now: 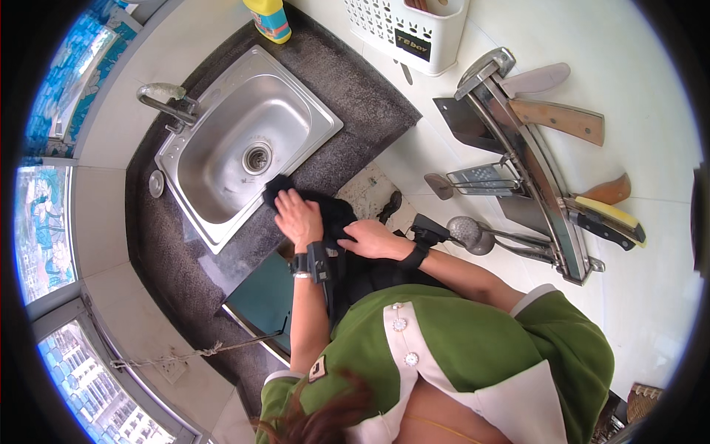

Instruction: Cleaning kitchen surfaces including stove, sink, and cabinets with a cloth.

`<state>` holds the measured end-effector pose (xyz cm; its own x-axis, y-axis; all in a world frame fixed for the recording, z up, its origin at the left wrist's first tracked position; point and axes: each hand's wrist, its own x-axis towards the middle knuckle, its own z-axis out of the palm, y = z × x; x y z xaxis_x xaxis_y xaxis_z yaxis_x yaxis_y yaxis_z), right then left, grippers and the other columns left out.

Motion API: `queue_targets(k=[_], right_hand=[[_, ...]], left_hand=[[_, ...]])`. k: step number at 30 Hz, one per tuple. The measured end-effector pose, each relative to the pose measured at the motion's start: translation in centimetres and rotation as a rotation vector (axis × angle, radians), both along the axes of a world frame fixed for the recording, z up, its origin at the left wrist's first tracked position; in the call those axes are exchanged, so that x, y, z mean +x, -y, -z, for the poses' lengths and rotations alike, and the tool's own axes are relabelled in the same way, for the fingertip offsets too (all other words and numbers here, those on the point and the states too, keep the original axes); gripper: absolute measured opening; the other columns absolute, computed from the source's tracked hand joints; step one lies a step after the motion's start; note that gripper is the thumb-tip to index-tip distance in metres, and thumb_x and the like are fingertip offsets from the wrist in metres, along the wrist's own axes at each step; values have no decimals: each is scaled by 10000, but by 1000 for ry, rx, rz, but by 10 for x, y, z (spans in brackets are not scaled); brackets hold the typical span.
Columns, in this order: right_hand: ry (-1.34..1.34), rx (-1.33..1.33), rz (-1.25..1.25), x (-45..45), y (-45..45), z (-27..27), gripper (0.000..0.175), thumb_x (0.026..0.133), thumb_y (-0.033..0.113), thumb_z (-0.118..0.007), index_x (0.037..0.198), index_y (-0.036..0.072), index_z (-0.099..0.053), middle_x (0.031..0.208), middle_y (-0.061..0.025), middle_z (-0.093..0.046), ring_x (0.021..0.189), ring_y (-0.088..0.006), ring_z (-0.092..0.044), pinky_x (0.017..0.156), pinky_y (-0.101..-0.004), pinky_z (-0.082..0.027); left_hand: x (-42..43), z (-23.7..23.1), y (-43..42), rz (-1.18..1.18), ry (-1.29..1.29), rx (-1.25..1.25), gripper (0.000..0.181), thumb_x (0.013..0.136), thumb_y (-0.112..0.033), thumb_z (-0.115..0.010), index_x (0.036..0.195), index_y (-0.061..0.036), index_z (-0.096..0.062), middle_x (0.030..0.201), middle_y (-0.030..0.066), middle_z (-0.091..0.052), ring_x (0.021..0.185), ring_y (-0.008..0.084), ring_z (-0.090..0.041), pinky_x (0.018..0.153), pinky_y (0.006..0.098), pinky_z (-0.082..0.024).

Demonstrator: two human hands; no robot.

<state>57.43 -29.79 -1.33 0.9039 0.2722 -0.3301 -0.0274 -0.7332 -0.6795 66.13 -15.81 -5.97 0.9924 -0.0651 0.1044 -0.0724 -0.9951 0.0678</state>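
My left hand (299, 218) lies over a bunched black cloth (280, 183) at the near rim of the stainless steel sink (244, 150), fingers bent onto the fabric. To its right, my right hand (373, 238) is beside the dark fabric, thumb and forefinger pointing left. Whether those fingers pinch the fabric cannot be made out. Black fabric also covers my lap, and where the cloth ends is unclear. The sink basin holds a drain strainer (258, 158) and small dark specks. Both wrists carry black strapped devices.
A faucet (172, 105) stands behind the sink on the dark speckled countertop (366, 105). A yellow bottle (270, 22) is at the far corner. On the right wall, a metal rack (532, 177) holds knives, a grater and ladles. A string (194, 355) crosses lower left.
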Motion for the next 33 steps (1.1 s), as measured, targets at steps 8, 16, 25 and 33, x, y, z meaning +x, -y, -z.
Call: queue_targets(k=[8,16,25,33], right_hand=[[113,169,-335,-8,-97,18,347,810,289,-575,700,-36,-628,687,-225,-606,699,-404,-610,647,-480,-475],[115,164,-522,-48,-83,-3,357,768,316,-581,736,-30,-658,735,-214,-636,760,-375,-628,703,-460,-492],[-190,1044,194,-46,7,-87,399,864,403,-586,828,10,-643,752,-55,-647,693,-150,-589,704,-282,-454],[-71,1266,606,-63,72,-81,253,801,213,-700,940,16,-626,878,-19,-639,798,-100,-597,753,-238,-463]], left_hand=[[-84,23,-160,-604,-82,195,281,773,-263,-527,928,-28,-510,937,160,-540,879,319,-590,673,459,-498],[-136,98,-194,-1290,-188,-1970,378,839,-32,-456,1211,28,-461,1039,227,-607,935,295,-611,712,332,-492],[-124,37,-68,311,-482,-1029,332,933,-210,-463,1202,-25,-523,1167,99,-576,1048,207,-549,893,321,-430],[-139,24,-7,-306,-870,-1756,243,929,-256,-539,1049,-46,-561,930,21,-605,765,114,-566,734,293,-508]])
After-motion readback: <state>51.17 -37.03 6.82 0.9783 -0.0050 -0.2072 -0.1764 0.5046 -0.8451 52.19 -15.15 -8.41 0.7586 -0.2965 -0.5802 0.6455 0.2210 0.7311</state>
